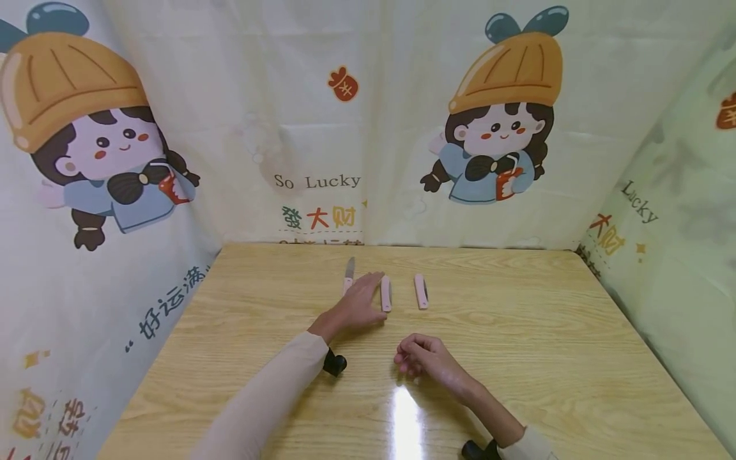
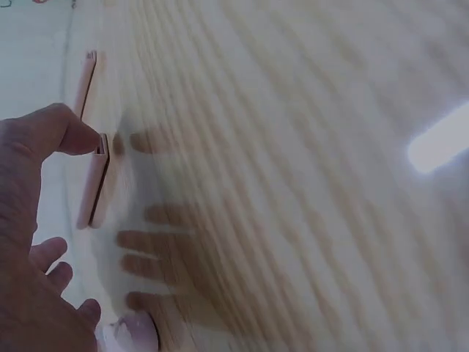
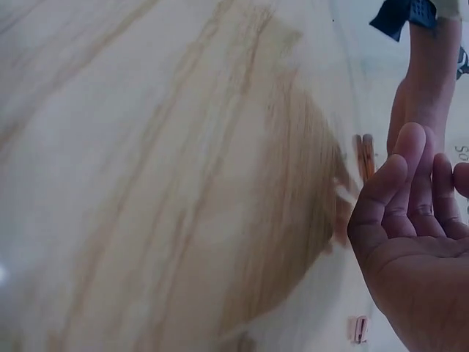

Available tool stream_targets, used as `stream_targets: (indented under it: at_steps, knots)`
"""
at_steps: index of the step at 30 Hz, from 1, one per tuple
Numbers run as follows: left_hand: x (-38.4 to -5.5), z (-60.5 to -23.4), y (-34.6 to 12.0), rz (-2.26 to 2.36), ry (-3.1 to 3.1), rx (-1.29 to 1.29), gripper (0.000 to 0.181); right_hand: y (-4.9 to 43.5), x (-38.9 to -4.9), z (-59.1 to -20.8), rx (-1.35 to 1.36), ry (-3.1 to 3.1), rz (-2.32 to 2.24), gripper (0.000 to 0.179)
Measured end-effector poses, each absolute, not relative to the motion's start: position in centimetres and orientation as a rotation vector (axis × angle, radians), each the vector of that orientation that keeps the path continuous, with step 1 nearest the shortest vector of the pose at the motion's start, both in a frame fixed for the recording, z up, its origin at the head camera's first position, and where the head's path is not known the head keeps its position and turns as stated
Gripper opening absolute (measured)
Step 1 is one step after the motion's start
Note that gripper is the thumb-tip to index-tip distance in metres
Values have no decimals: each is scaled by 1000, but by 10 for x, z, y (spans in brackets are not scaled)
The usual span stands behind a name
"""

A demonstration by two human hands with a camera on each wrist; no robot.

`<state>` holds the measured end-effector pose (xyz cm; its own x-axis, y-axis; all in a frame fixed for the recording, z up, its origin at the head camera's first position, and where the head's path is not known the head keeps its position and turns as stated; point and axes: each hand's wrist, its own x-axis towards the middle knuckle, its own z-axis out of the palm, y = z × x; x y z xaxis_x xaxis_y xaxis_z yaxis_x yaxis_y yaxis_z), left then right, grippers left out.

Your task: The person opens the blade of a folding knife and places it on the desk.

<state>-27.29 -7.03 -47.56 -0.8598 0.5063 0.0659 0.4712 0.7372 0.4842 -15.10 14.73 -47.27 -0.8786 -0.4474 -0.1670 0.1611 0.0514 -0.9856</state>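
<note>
Three pink-handled folding knives lie on the wooden table. The leftmost knife [image 1: 347, 283] has its grey blade out, pointing away, with its handle partly covered by my left hand [image 1: 361, 301]. Next to that hand's spread thumb and fingers lies the middle knife [image 1: 386, 295], folded. In the left wrist view the thumb tip is at the near end of this middle knife [image 2: 94, 187]; whether it touches I cannot tell. To the right lies another folded knife [image 1: 421, 292]. My right hand [image 1: 430, 361] is held nearer to me, fingers loosely bent, with nothing in it.
The wooden table [image 1: 517, 319] meets a printed curtain [image 1: 402, 128] at its back and sides. A bright light reflection [image 1: 406, 421] shows on the tabletop near the front. Black wrist straps [image 1: 335, 363] sit at both cuffs.
</note>
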Motion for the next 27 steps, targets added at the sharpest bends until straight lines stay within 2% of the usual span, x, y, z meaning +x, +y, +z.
stream_targets:
  at_steps: [10,17,27]
  knots:
    - [-283,-469,-59,658,2810,723,98,138,-154,-472,-332,1907,-1855,35]
    - [-285,-472,-53,519,2846,734,85,139,-155,-471,-332,1904,-1836,37]
    - [-280,-470,-50,514,2853,742,85,143,-156,-471,-339,1943,-1767,33]
